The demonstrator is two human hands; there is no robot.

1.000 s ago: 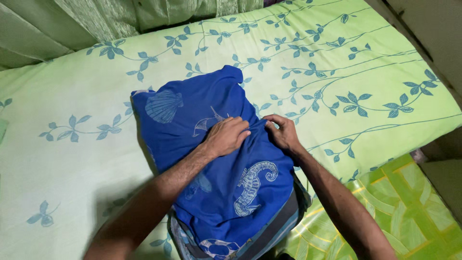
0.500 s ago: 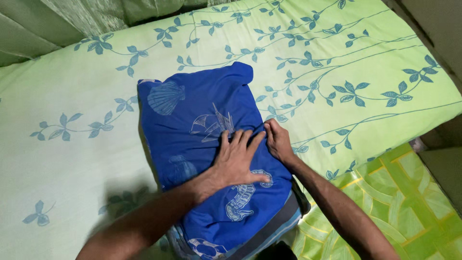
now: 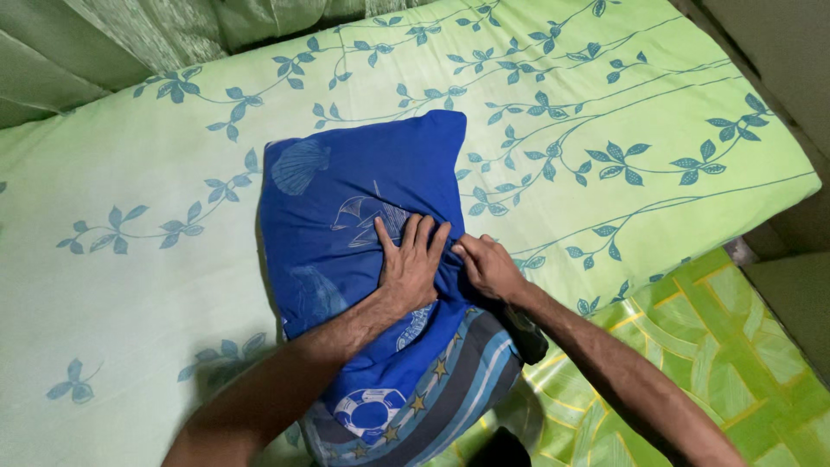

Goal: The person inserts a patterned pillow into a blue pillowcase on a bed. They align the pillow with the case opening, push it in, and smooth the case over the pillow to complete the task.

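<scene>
Pillow (image 3: 346, 216) inside blue pillowcase (image 3: 380, 380)

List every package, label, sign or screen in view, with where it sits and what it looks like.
None in view: no package, label, sign or screen.
Only printed fabric shows: a blue pillow with pale shell and ship motifs under the left hand and right hand, on a green leaf-patterned bedsheet.

A deep blue pillowcase (image 3: 346, 216) printed with pale shells and sailing boats, its lower end striped grey and blue with stars, lies on a light green sheet (image 3: 130, 285) patterned with teal leafy sprigs.
</scene>
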